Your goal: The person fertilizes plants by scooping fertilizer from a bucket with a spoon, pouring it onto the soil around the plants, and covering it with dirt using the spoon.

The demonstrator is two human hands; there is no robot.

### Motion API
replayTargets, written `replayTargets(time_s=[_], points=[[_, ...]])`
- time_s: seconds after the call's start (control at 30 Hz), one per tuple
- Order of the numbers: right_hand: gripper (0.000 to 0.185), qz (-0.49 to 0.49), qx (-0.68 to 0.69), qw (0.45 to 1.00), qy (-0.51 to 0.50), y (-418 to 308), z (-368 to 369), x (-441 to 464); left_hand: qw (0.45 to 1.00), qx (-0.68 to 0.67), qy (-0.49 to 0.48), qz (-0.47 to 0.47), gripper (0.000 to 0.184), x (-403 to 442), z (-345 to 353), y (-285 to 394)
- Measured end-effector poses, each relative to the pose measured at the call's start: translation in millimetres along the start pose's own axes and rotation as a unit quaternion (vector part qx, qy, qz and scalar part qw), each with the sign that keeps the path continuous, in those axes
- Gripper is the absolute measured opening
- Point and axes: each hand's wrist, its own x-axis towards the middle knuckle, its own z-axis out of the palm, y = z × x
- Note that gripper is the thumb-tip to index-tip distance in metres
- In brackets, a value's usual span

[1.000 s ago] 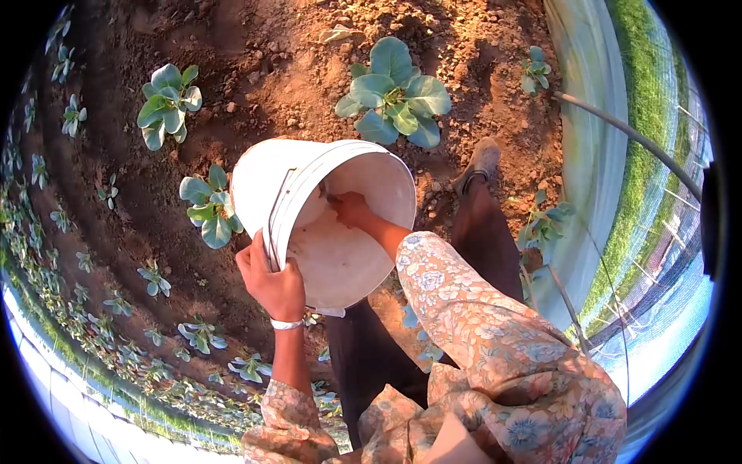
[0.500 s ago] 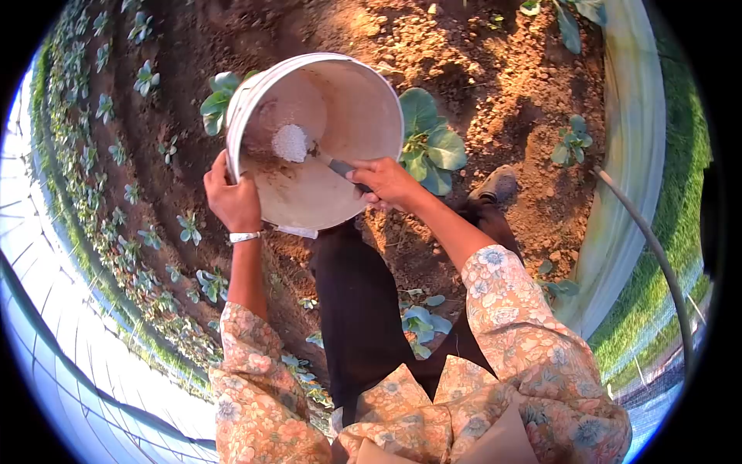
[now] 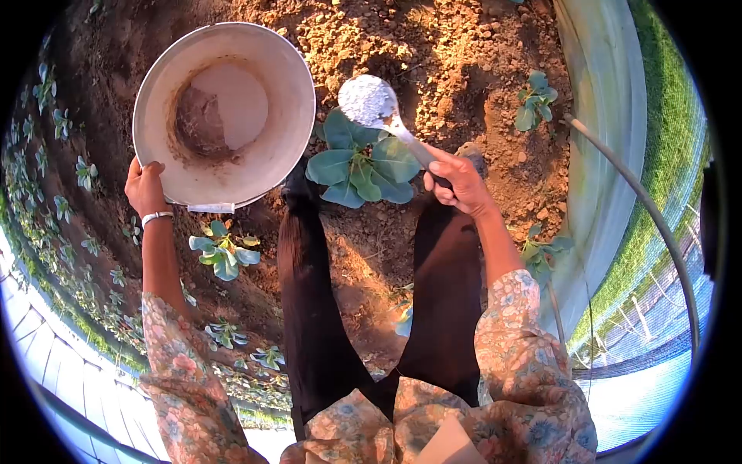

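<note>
Head view: our left hand (image 3: 145, 188) clasps the bucket (image 3: 287, 100) by its edge; our right hand (image 3: 464, 185) grips the spoon (image 3: 410, 139), best kept level beneath its heaped, probably granular white load (image 3: 365, 99).

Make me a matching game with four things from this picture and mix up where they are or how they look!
1. Spoon
2. Bucket
3. Wristband
4. Grass

A. Held at the rim by the left hand
B. Green
C. Heaped with white grains
D. Around the left wrist

Right pairs: 1-C, 2-A, 3-D, 4-B
</note>
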Motion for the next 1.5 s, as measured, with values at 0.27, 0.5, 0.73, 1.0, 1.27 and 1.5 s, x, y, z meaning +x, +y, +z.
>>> replayTargets(time_s=[0.27,0.5,0.73,1.0,1.27,1.5], points=[[0.050,0.005,-0.040,0.984,0.175,71.9,-96.7,85.9,0.993,0.115,0.007,0.022,0.041,33.0,48.9,-8.6],[0.047,0.002,0.017,0.978,0.209,108.1,-114.5,144.5,0.961,0.267,0.049,0.044,0.038,25.6,75.3,19.8],[0.046,0.016,-0.227,0.926,0.301,99.9,-119.3,128.0,0.930,0.342,0.047,0.124,0.038,19.4,71.9,4.9],[0.042,-0.032,0.006,0.969,0.246,57.4,-66.6,78.8,0.940,0.309,0.053,0.138,0.039,21.8,68.3,1.4],[0.046,-0.010,-0.209,0.978,0.008,-14.0,97.2,95.5,0.952,0.240,0.061,0.179,0.042,2.8,71.2,12.7],[0.022,-0.152,-0.592,0.781,0.127,50.0,185.0,325.9,0.970,0.200,0.050,0.129,0.045,2.2,69.5,9.9]])
